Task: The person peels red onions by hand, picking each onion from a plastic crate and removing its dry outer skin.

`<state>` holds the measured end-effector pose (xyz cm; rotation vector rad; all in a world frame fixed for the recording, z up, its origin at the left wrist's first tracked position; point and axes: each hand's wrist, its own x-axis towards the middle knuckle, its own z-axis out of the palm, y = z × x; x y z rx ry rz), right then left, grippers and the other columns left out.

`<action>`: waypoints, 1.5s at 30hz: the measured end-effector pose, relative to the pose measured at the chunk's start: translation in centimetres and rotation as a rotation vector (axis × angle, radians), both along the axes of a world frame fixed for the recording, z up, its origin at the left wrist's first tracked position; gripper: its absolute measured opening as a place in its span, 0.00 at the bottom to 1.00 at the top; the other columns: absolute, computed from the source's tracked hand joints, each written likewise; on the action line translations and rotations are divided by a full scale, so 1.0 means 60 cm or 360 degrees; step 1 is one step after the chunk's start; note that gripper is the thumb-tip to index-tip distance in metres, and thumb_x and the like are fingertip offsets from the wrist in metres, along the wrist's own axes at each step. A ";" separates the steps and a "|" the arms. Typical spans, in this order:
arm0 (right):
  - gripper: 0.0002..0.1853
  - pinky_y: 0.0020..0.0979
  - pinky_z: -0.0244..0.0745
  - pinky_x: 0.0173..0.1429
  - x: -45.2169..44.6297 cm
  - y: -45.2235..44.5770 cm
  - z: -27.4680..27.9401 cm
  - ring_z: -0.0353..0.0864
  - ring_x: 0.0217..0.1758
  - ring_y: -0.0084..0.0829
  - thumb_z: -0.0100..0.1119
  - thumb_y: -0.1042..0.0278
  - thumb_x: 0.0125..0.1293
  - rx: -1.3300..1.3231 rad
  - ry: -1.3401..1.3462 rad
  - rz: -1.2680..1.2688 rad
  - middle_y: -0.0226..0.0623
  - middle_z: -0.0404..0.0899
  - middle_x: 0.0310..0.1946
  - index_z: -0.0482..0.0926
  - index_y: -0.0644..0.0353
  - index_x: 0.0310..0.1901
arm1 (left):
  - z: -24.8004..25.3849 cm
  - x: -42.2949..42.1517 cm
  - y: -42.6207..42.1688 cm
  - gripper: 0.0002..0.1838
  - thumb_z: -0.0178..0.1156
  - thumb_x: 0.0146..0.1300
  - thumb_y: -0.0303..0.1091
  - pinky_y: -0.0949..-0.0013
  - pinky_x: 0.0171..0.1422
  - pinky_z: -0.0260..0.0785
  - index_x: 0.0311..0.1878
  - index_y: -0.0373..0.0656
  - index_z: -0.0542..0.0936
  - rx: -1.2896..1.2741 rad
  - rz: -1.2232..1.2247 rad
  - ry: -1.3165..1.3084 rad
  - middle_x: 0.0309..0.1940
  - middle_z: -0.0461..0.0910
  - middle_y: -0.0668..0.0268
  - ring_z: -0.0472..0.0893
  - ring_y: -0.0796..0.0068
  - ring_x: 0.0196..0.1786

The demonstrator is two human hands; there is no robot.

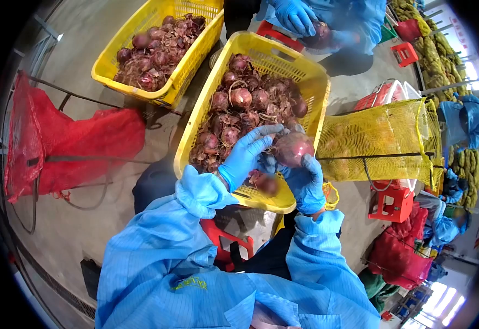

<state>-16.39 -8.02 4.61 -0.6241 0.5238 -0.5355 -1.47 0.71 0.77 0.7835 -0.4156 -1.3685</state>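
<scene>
A large red onion (294, 149) is held over the near end of a yellow crate (323, 104). My right hand (307, 186), in a blue glove, grips it from below and the right side. My left hand (246, 158), also gloved, has its fingers bent against the onion's left side; some fingertips are hidden. Beneath both hands, the crate is heaped with red onions (241, 98) and loose dry skins. Another onion (267, 185), blurred, shows below and between my hands at the crate's near end.
A second yellow crate (105, 70) of onions stands at the upper left. Across from me, a co-worker's gloved hand (296, 15) is near another onion (319, 34). A red mesh bag (80, 137) on a frame is left; a yellow mesh bag (379, 140) and red stool (394, 202) are right.
</scene>
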 end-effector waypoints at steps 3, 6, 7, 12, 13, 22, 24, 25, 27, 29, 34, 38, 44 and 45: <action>0.42 0.43 0.69 0.68 0.011 -0.002 -0.006 0.69 0.66 0.38 0.71 0.63 0.53 -0.0785 0.0210 0.0050 0.41 0.65 0.66 0.60 0.59 0.68 | 0.012 0.007 0.006 0.47 0.65 0.62 0.51 0.71 0.31 0.79 0.77 0.51 0.49 0.0091 -0.0109 -0.0310 0.55 0.76 0.61 0.81 0.73 0.47; 0.44 0.39 0.68 0.69 0.015 0.008 -0.025 0.65 0.69 0.34 0.73 0.73 0.50 -0.1194 0.0378 0.0173 0.39 0.62 0.68 0.60 0.55 0.68 | -0.015 -0.012 0.000 0.37 0.64 0.64 0.49 0.75 0.49 0.75 0.71 0.46 0.61 0.0050 -0.0070 -0.0421 0.59 0.72 0.63 0.72 0.75 0.61; 0.43 0.36 0.70 0.67 0.018 0.019 -0.008 0.65 0.68 0.33 0.71 0.78 0.50 -0.0898 0.0382 0.0175 0.39 0.62 0.67 0.59 0.56 0.68 | -0.025 -0.017 0.001 0.34 0.63 0.66 0.49 0.76 0.51 0.74 0.69 0.46 0.64 0.0004 0.0007 -0.0477 0.59 0.73 0.64 0.72 0.75 0.60; 0.44 0.35 0.68 0.68 0.018 0.020 -0.013 0.65 0.68 0.33 0.72 0.78 0.51 -0.1057 0.0550 0.0114 0.39 0.62 0.67 0.58 0.58 0.69 | -0.027 -0.029 -0.002 0.20 0.58 0.71 0.40 0.74 0.53 0.71 0.61 0.41 0.71 0.0016 0.0186 -0.0403 0.51 0.77 0.68 0.75 0.80 0.50; 0.44 0.35 0.67 0.69 0.017 0.021 -0.014 0.65 0.68 0.33 0.72 0.78 0.51 -0.1104 0.0557 0.0094 0.39 0.62 0.67 0.58 0.59 0.69 | -0.020 -0.030 -0.002 0.16 0.57 0.71 0.38 0.75 0.51 0.71 0.57 0.41 0.73 0.0097 0.0233 -0.0454 0.47 0.78 0.68 0.74 0.81 0.48; 0.44 0.38 0.64 0.70 0.000 0.011 -0.016 0.69 0.65 0.33 0.74 0.68 0.50 -0.0453 0.0294 0.0083 0.40 0.67 0.63 0.61 0.59 0.69 | -0.072 -0.031 -0.011 0.06 0.57 0.68 0.31 0.68 0.39 0.70 0.40 0.37 0.76 0.0477 0.0444 -0.0719 0.28 0.78 0.61 0.73 0.77 0.32; 0.41 0.40 0.70 0.67 -0.003 0.001 -0.011 0.74 0.61 0.37 0.68 0.54 0.57 -0.0219 0.0074 0.0009 0.42 0.70 0.62 0.60 0.60 0.69 | -0.077 -0.031 -0.013 0.06 0.57 0.68 0.30 0.66 0.39 0.70 0.41 0.37 0.76 0.0434 0.0332 -0.0948 0.28 0.78 0.57 0.73 0.72 0.30; 0.40 0.41 0.70 0.66 -0.012 -0.005 -0.010 0.74 0.62 0.37 0.65 0.51 0.60 -0.0026 -0.0035 -0.0039 0.42 0.70 0.62 0.60 0.60 0.70 | -0.072 -0.033 -0.002 0.08 0.59 0.65 0.31 0.62 0.40 0.70 0.41 0.37 0.76 0.0311 0.0268 -0.1310 0.30 0.79 0.52 0.77 0.61 0.31; 0.37 0.45 0.72 0.64 -0.018 -0.019 -0.002 0.74 0.62 0.37 0.56 0.46 0.67 0.0279 -0.0231 -0.0122 0.40 0.70 0.63 0.60 0.61 0.70 | -0.064 -0.040 0.007 0.11 0.60 0.62 0.33 0.59 0.44 0.72 0.46 0.39 0.76 0.0469 -0.0073 -0.1663 0.36 0.80 0.50 0.79 0.50 0.40; 0.37 0.46 0.73 0.63 -0.020 -0.028 -0.006 0.74 0.61 0.37 0.56 0.47 0.67 0.0217 -0.0196 -0.0125 0.39 0.71 0.62 0.60 0.61 0.70 | -0.048 -0.047 0.012 0.25 0.63 0.58 0.33 0.60 0.55 0.72 0.60 0.42 0.72 0.0417 -0.0271 -0.1789 0.49 0.80 0.51 0.80 0.51 0.52; 0.33 0.35 0.70 0.64 -0.012 -0.016 -0.002 0.75 0.57 0.30 0.65 0.55 0.61 -0.0435 0.0250 -0.0047 0.38 0.73 0.58 0.68 0.60 0.64 | -0.042 -0.061 -0.010 0.47 0.73 0.53 0.38 0.64 0.64 0.69 0.73 0.40 0.59 -0.0124 0.0077 -0.0920 0.62 0.73 0.52 0.75 0.62 0.62; 0.35 0.34 0.69 0.65 -0.034 -0.033 -0.005 0.75 0.58 0.31 0.60 0.48 0.64 -0.0216 0.0104 -0.0172 0.36 0.73 0.59 0.66 0.61 0.67 | -0.021 -0.038 0.010 0.07 0.62 0.64 0.34 0.63 0.29 0.70 0.39 0.41 0.82 0.0209 -0.0020 -0.1491 0.21 0.80 0.58 0.80 0.66 0.21; 0.25 0.39 0.74 0.59 -0.169 -0.150 0.157 0.77 0.56 0.35 0.52 0.52 0.70 -0.0534 -0.0295 -0.0872 0.41 0.75 0.56 0.70 0.61 0.62 | -0.028 -0.019 0.009 0.08 0.59 0.65 0.38 0.55 0.42 0.75 0.41 0.46 0.81 0.0141 -0.0122 -0.2221 0.35 0.83 0.57 0.83 0.52 0.40; 0.23 0.39 0.73 0.60 -0.173 -0.145 0.237 0.76 0.56 0.36 0.50 0.56 0.72 -0.0840 -0.0198 -0.0980 0.40 0.75 0.55 0.70 0.62 0.61 | -0.028 -0.016 0.005 0.08 0.58 0.65 0.37 0.56 0.43 0.75 0.43 0.47 0.82 0.0119 -0.0105 -0.2256 0.37 0.83 0.57 0.83 0.52 0.40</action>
